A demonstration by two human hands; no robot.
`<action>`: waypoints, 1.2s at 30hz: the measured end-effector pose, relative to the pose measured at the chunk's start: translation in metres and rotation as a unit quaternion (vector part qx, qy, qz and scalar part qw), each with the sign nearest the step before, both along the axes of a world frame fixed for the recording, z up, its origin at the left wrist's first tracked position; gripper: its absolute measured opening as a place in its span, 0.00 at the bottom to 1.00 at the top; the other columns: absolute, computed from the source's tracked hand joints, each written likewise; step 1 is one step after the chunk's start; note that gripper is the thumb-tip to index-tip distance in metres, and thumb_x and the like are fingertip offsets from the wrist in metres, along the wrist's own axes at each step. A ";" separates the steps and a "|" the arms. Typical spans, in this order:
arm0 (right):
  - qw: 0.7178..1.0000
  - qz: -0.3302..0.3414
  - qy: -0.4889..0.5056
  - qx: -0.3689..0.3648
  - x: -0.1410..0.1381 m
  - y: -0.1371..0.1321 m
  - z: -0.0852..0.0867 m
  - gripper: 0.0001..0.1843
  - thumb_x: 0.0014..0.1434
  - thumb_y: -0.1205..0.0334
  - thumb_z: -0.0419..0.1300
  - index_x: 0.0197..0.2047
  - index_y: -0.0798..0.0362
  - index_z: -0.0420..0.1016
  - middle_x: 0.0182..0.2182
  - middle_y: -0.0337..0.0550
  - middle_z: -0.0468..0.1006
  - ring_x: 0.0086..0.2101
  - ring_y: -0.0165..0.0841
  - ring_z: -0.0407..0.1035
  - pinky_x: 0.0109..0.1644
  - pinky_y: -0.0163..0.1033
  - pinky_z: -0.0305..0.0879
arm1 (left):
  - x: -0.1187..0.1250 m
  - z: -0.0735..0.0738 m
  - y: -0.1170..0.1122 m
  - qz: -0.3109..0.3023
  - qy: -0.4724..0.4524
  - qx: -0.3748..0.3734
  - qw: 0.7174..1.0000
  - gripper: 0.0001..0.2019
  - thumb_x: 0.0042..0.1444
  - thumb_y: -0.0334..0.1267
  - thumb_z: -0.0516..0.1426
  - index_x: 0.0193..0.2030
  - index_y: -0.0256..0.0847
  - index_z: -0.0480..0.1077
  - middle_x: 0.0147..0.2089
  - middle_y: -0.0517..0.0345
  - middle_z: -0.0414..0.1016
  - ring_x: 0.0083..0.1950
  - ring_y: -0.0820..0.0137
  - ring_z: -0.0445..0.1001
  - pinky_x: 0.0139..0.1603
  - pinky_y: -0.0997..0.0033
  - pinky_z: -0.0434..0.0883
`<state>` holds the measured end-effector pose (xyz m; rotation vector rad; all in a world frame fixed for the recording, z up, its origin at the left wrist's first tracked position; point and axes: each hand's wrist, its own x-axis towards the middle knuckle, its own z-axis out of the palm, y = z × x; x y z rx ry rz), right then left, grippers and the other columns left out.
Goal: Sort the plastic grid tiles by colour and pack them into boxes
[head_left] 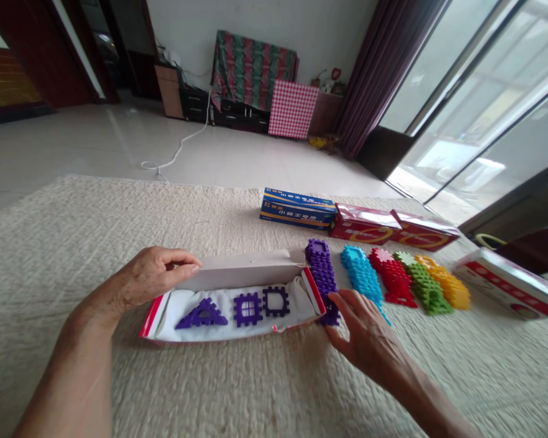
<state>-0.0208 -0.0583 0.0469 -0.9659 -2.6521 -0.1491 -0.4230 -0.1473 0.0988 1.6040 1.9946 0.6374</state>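
An opened white box with red edges (147, 325) lies in front of me, lined with white cloth (251, 286). On the cloth rest a purple triangular interlocking block (203, 314), a square purple block with a cross window (240, 309) and a square purple frame block (284, 294). My left hand (158, 274) grips the box at its back left corner, thumb and finger close together by the raised flap (242, 266). Beside the box's right end, my right hand (365, 322) has thumb and fingers around the near end of a row of overlapping purple blocks (322, 267).
Rows of blue (363, 277), red (395, 280), green (424, 283) and yellow blocks (445, 283) lie to the right. Behind them stand a blue box (296, 210) and two red boxes (365, 224). A red-and-white box (506, 283) sits far right on the beige quilted cover (201, 389).
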 end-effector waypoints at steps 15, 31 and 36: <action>0.994 0.043 0.099 -0.026 -0.043 0.006 0.083 0.24 0.54 0.53 0.60 0.54 0.47 0.66 0.46 0.50 0.73 0.42 0.43 0.72 0.43 0.48 0.71 | 0.002 0.004 -0.004 -0.027 -0.016 0.055 0.998 0.14 0.51 0.44 0.53 0.35 0.43 0.78 0.31 0.60 0.78 0.33 0.70 0.73 0.35 0.73 0.67; 0.963 0.174 -0.091 -0.186 -0.106 0.018 0.082 0.13 0.52 0.61 0.62 0.42 0.53 0.72 0.39 0.44 0.74 0.37 0.33 0.71 0.40 0.38 0.67 | 0.002 0.006 -0.004 -0.032 -0.006 0.045 0.998 0.13 0.52 0.42 0.53 0.35 0.42 0.77 0.32 0.61 0.78 0.33 0.71 0.72 0.35 0.74 0.66; 0.966 0.157 -0.104 -0.178 -0.105 0.015 0.083 0.13 0.52 0.64 0.62 0.43 0.53 0.72 0.41 0.45 0.72 0.38 0.33 0.70 0.40 0.38 0.67 | 0.001 0.002 -0.004 -0.034 -0.004 0.049 0.998 0.14 0.52 0.43 0.52 0.37 0.42 0.77 0.31 0.61 0.78 0.32 0.71 0.72 0.33 0.74 0.65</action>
